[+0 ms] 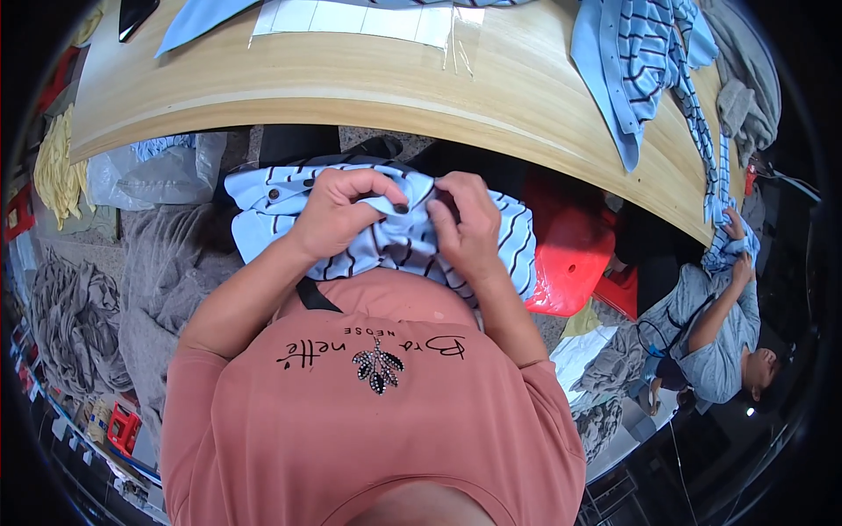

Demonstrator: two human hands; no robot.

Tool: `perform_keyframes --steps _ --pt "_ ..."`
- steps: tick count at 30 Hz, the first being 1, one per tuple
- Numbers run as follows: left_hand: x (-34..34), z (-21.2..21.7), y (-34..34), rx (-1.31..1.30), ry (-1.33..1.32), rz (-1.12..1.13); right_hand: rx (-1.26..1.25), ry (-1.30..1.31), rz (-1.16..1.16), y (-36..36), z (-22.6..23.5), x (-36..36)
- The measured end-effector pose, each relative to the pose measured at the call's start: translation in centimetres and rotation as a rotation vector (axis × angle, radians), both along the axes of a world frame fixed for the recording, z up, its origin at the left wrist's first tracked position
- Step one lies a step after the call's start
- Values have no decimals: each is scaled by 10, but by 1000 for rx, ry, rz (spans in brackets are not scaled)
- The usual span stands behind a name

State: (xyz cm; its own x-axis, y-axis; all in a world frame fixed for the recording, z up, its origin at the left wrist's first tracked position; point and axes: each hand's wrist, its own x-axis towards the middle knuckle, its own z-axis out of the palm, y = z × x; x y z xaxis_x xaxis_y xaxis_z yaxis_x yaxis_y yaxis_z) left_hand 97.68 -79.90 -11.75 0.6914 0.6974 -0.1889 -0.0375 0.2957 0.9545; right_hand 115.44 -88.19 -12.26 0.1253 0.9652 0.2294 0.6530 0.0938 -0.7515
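Observation:
A light blue shirt (514,237) with dark stripes and dark buttons lies bunched across my lap, below the table's near edge. My left hand (344,210) is closed on its button edge, thumb and forefinger pinching the cloth beside a dark button (401,209). A short way to the right, my right hand (469,219) grips a fold of the same shirt between thumb and curled fingers. The cloth is drawn up between both hands. Its lower layers are partly hidden by my hands and forearms.
On the wooden table (351,96) lie white sheets (351,19), a dark phone (138,17) and more striped garments (645,61). A red stool (570,254) stands right of my lap. Grey cloth heaps (74,324) lie left. At far right a person (715,333) handles striped cloth.

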Motion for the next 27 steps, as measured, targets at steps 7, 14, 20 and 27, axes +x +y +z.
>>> perform_keyframes --steps 7,14,20,27 --pt "-68 67 58 71 -576 315 -740 354 480 5 6 77" --pt "-72 189 46 -337 67 -205 132 248 406 31 47 -72" --pt "8 225 121 183 -439 -1186 -165 173 1426 57 68 -156" --pt "8 131 19 -53 -788 -883 -208 -187 190 23 18 -44"
